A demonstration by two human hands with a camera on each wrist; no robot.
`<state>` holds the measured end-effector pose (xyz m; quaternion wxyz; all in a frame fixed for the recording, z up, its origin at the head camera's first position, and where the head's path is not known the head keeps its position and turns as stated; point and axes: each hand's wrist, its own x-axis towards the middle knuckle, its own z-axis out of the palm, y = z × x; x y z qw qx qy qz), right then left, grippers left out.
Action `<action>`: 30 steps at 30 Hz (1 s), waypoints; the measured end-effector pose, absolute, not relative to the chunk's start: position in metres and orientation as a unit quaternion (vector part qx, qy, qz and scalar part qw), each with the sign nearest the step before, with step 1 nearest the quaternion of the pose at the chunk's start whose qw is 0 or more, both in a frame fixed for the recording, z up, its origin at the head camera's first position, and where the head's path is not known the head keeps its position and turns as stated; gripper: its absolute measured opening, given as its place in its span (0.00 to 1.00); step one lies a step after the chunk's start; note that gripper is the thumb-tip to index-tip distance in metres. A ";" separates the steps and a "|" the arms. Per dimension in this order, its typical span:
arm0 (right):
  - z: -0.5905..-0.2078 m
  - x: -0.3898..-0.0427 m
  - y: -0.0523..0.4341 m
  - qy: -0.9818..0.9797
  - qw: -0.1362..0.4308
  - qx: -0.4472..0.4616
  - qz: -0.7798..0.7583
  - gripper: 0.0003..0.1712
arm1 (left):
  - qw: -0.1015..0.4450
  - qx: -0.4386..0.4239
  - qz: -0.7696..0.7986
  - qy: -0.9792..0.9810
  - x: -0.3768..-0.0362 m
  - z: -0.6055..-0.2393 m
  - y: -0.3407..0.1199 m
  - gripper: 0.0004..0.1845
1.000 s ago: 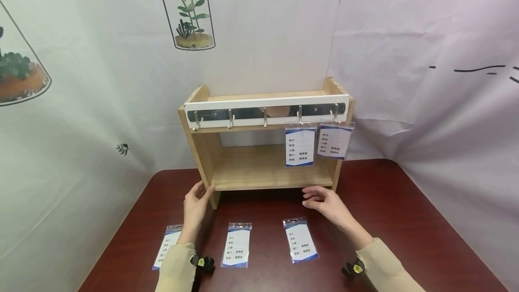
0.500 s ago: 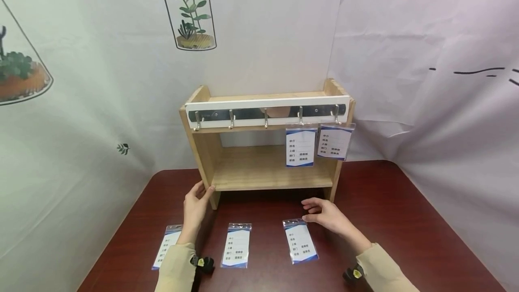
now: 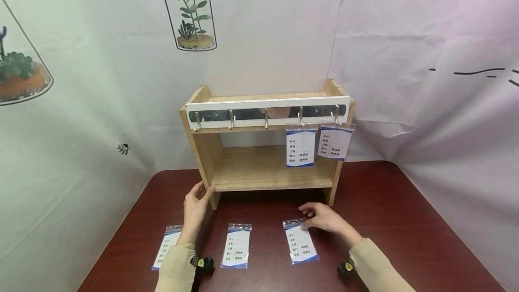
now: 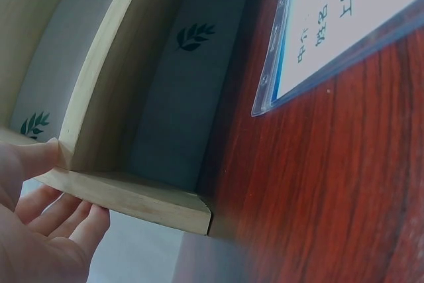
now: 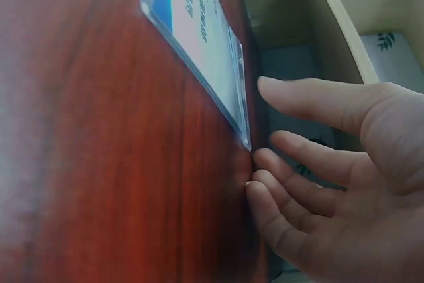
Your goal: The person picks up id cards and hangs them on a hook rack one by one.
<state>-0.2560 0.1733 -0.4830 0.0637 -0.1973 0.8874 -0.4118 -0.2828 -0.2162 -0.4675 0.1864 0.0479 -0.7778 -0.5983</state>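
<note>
Right hand low on bench, fingers loosely spread, tips at top edge of badge, not gripping. Left hand braces shelf, fingers straight. Pickup step; next needs pinch, lift toward free hook.

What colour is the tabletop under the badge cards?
Dark reddish-brown wood grain on the table, clearest in the right wrist view.

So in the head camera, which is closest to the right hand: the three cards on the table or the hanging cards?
1. Right card, at the right hand's fingertips.
2. Middle card, further left on the table.
3. Left card, beside the left sleeve.
The two hanging cards are up on the hooks; too close to rank against the middle card.
</note>
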 end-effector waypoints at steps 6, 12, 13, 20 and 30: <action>-0.479 -0.258 0.171 0.892 0.092 -0.212 -0.388 0.27 | 0.188 0.049 -0.600 -0.776 -0.284 -0.468 -0.215 0.27; -0.479 -0.258 0.168 0.898 0.091 -0.220 -0.370 0.25 | 0.183 0.049 -0.601 -0.777 -0.283 -0.468 -0.214 0.28; -0.479 -0.258 0.168 0.899 0.091 -0.222 -0.366 0.24 | 0.183 0.049 -0.601 -0.776 -0.282 -0.468 -0.214 0.27; -0.479 -0.261 0.166 0.906 0.089 -0.226 -0.347 0.22 | 0.185 0.042 -0.600 -0.777 -0.284 -0.464 -0.216 0.28; -0.475 -0.262 0.165 0.913 0.103 -0.211 -0.334 0.20 | 0.180 0.043 -0.607 -0.773 -0.281 -0.465 -0.216 0.28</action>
